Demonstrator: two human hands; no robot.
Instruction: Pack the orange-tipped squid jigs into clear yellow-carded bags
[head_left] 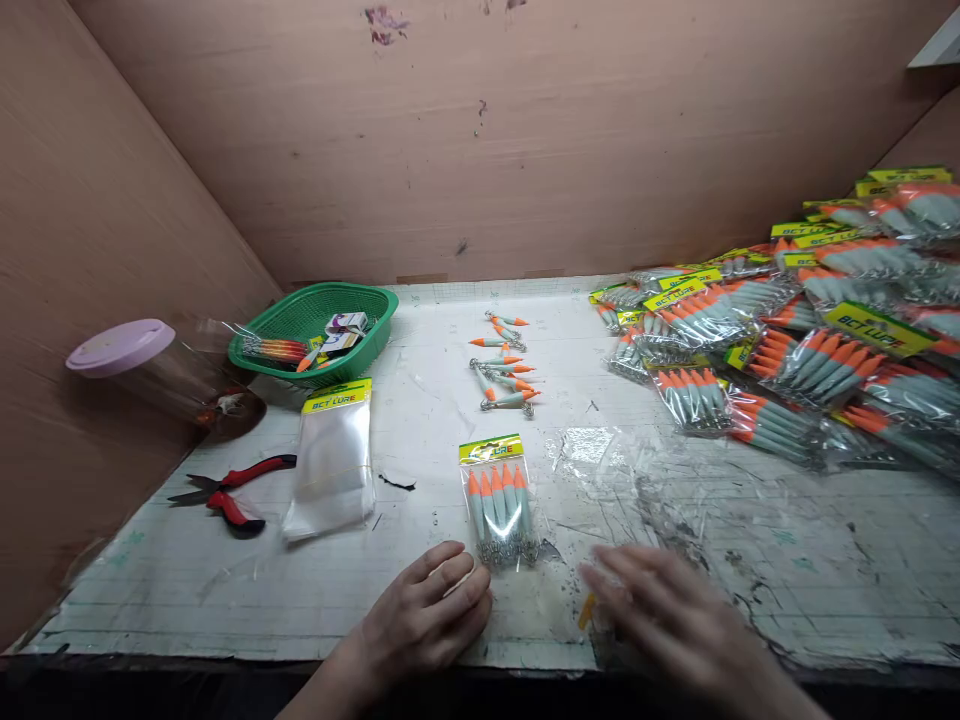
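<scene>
A filled clear bag of orange-tipped grey lures (500,502) with a yellow header lies flat on the worktop just beyond my hands. My left hand (430,618) rests on the table with its fingers curled loosely, its fingertips almost touching the bag's lower edge; nothing shows in it. My right hand (664,612) lies to the right of the bag, blurred by motion, fingers stretched out flat over the worktop. A small yellow-orange bit (586,611) shows at its left edge. Several loose lures (506,372) lie further back in the middle.
A stack of empty bags with a yellow header (332,462) lies at the left, red-handled pliers (232,487) beside it. A green basket (319,328) and a clear jar with a pink lid (146,365) stand at back left. Packed lure bags (810,340) are heaped at right. Board walls enclose the table.
</scene>
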